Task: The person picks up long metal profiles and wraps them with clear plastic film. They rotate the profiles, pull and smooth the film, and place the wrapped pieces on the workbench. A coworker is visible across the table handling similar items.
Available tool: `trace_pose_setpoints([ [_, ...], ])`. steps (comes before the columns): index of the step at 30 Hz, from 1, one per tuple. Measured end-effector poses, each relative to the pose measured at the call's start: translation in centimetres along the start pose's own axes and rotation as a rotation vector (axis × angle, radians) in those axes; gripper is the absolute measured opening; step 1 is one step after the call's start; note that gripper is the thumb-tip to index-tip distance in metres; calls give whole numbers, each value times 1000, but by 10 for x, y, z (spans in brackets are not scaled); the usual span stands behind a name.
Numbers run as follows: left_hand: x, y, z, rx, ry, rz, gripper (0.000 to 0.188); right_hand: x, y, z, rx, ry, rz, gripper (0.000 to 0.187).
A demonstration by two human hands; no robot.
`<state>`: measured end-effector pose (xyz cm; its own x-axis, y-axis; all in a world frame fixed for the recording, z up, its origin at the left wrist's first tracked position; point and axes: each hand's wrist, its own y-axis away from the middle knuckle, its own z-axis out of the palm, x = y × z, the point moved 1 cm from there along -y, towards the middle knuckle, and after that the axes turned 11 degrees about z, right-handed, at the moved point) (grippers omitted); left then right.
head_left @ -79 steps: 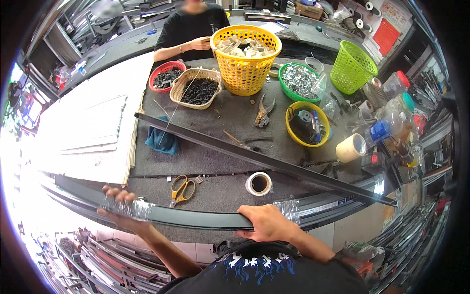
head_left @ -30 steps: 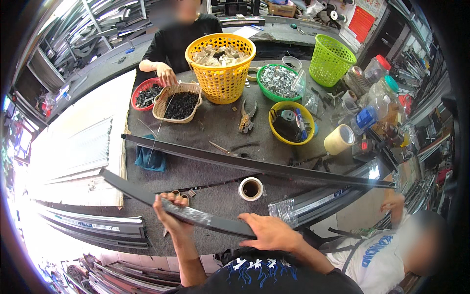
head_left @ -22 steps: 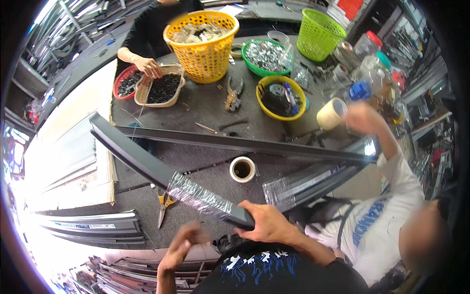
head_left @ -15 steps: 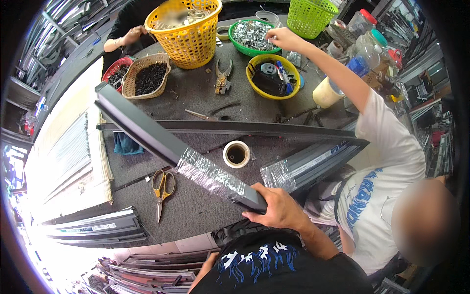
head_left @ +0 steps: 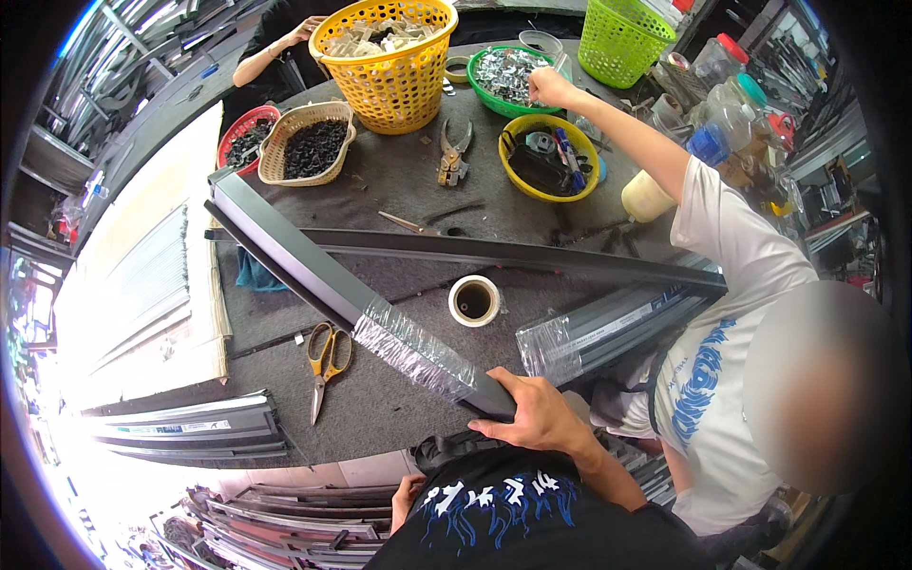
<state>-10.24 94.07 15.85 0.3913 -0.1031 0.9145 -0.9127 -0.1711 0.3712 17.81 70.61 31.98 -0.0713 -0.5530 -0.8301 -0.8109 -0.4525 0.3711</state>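
Observation:
My right hand (head_left: 540, 414) is closed around the near end of a dark grey metal profile bundle (head_left: 285, 242). Clear plastic film (head_left: 408, 347) is wrapped round it close to my grip, and its far end reaches up and left over the table. Down by my waist, my left hand (head_left: 407, 498) shows only in part against my black shirt; its fingers are mostly hidden. Beneath the bundle, another long dark profile (head_left: 494, 249) lies across the table. A roll of clear film (head_left: 474, 301) stands to its right, and yellow-handled scissors (head_left: 328, 366) lie to its left.
A co-worker's hand (head_left: 551, 87) is at a green basket (head_left: 484, 95) of small metal parts. Beyond are a tall yellow basket (head_left: 385, 85), a beige basket (head_left: 275, 171) of black pieces, a yellow bowl (head_left: 546, 195) and pliers (head_left: 453, 157). Film-wrapped profiles (head_left: 608, 328) lie right.
The view has shifted slightly, so the table things sit a little further right. The bundle has rolled a bit in my right hand. The co-worker's hand remains at the green basket.

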Motion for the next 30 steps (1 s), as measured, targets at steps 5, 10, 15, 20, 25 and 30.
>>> trace_pose_setpoints([
  [5, 32, -3, -10, -42, -2, -87, 33, -4, 0, -4, -1, 8, -15, 55],
  [10, 53, -10, -8, 99, -77, 4, 18, -1, 4, -4, 9, -11, -30, 52],
  [15, 46, -16, -20, 132, -108, 63, 13, 5, 6, -2, 68, 14, -42, 54],
  [20, 48, -27, -31, -96, -23, -65, 17, 6, 4, -11, 102, 24, -46, 51],
  [25, 89, -61, -56, -459, -231, -142, 25, 9, -2, -11, 104, 137, -2, 45],
  [30, 134, -106, -74, -387, -62, -34, 27, 19, -12, 27, 38, 188, -41, 39],
])
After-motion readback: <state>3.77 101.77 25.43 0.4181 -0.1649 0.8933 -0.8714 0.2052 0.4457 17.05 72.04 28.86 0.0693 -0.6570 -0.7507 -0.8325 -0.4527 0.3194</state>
